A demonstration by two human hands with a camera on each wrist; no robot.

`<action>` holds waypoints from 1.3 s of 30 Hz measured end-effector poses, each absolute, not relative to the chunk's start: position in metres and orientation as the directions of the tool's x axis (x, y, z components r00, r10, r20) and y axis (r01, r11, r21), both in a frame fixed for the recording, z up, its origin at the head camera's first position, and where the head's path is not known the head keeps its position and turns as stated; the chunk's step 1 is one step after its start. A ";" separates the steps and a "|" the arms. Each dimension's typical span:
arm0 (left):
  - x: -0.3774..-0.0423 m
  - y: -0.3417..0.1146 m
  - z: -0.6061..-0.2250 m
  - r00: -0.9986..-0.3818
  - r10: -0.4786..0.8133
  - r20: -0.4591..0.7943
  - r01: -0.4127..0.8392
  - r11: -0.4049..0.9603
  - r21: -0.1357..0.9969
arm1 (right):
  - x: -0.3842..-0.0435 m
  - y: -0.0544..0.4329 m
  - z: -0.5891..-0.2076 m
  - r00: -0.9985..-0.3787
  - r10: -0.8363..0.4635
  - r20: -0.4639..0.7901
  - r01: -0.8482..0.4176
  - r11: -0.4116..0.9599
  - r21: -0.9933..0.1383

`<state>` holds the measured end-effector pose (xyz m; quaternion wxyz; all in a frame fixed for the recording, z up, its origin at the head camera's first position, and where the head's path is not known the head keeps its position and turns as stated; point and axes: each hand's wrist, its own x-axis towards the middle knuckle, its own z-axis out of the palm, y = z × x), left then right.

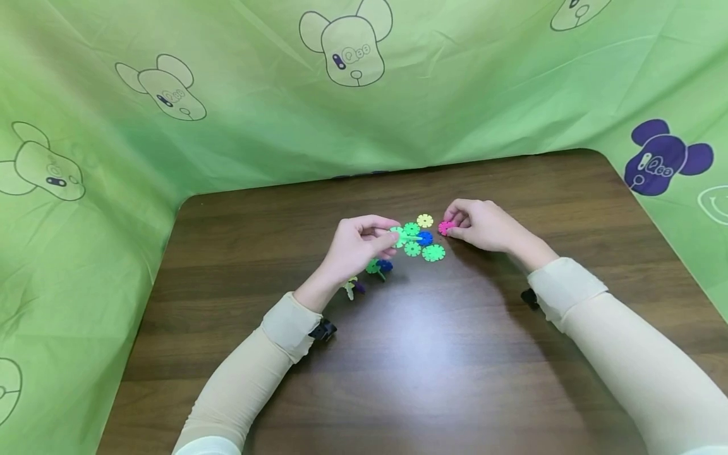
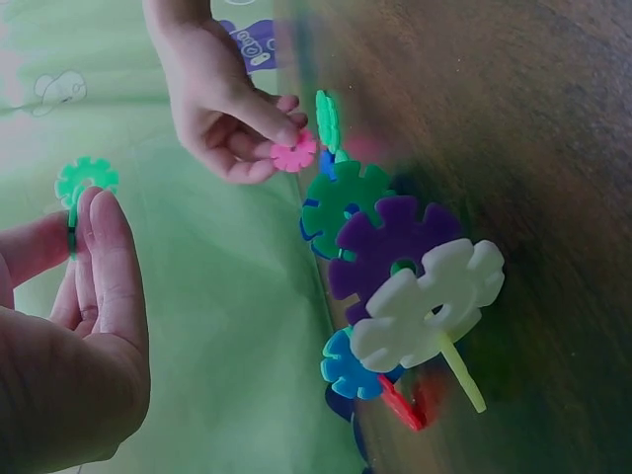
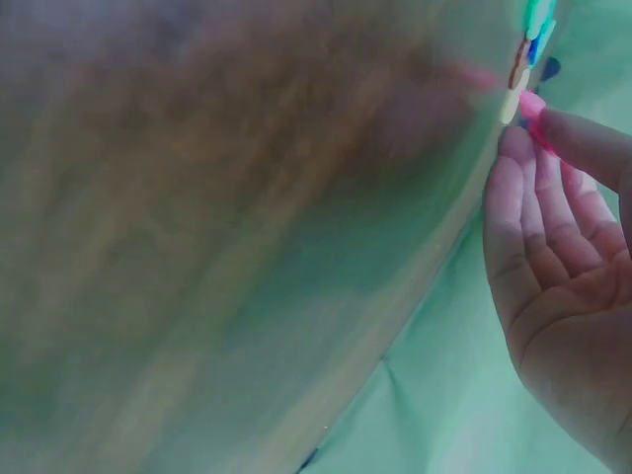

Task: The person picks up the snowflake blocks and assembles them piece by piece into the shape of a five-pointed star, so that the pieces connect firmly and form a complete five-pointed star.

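Note:
Between thumb and fingertips, my left hand (image 1: 354,249) pinches a light green notched plastic disc (image 2: 87,178). A second green disc, seen edge-on in the left wrist view, is joined to it at the fingertips. Across from it, my right hand (image 1: 486,224) pinches a pink notched disc (image 1: 445,228) by its edge, close over the table. Around the fingertips in the head view are a yellow disc (image 1: 424,220), a blue disc (image 1: 425,238) and several green discs (image 1: 433,253). The left hand partly hides the pieces below it.
Nearer me, joined discs lie on the brown wooden table (image 1: 432,379): a green and blue group (image 1: 375,266), and one with white (image 2: 430,308) and purple discs (image 2: 390,247). A green printed cloth (image 1: 256,126) rises behind the table's far edge and along both sides.

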<state>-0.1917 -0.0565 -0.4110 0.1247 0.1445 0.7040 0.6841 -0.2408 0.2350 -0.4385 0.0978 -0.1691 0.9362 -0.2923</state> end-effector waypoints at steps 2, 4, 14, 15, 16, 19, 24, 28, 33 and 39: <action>-0.192 -0.056 -0.411 -0.927 0.375 0.021 0.032 0.023 0.999 | -0.236 0.236 -0.437 -0.930 -0.365 -0.053 -0.263 0.756 -0.599; -0.192 -0.056 -0.411 -0.926 0.377 0.017 0.029 0.025 0.999 | -0.231 0.236 -0.434 -0.935 -0.354 -0.020 -0.268 0.741 -0.616; -0.192 -0.054 -0.410 -0.918 0.396 0.017 0.029 0.026 0.999 | -0.207 0.227 -0.418 -0.931 -0.344 0.119 -0.326 0.645 -0.691; -0.192 -0.054 -0.410 -0.917 0.398 0.016 0.029 0.027 0.999 | -0.204 0.225 -0.416 -0.926 -0.350 0.143 -0.345 0.626 -0.699; -0.192 -0.053 -0.409 -0.917 0.399 0.015 0.029 0.027 0.999 | -0.202 0.223 -0.414 -0.919 -0.356 0.171 -0.366 0.606 -0.706; -0.192 -0.051 -0.409 -0.914 0.406 0.012 0.026 0.028 0.999 | -0.195 0.217 -0.409 -0.889 -0.380 0.254 -0.438 0.550 -0.711; -0.191 -0.049 -0.410 -0.904 0.428 0.020 0.036 0.029 0.999 | -0.185 0.208 -0.402 -0.816 -0.432 0.385 -0.569 0.478 -0.669; -0.190 -0.048 -0.410 -0.896 0.444 0.024 0.046 0.038 0.998 | -0.182 0.203 -0.401 -0.754 -0.460 0.469 -0.650 0.423 -0.631; -0.188 -0.046 -0.409 -0.888 0.459 0.026 0.055 0.050 0.997 | -0.179 0.199 -0.402 -0.700 -0.476 0.532 -0.711 0.391 -0.585; -0.187 -0.046 -0.408 -0.884 0.468 0.016 0.053 0.067 0.996 | -0.178 0.196 -0.406 -0.638 -0.485 0.598 -0.768 0.349 -0.536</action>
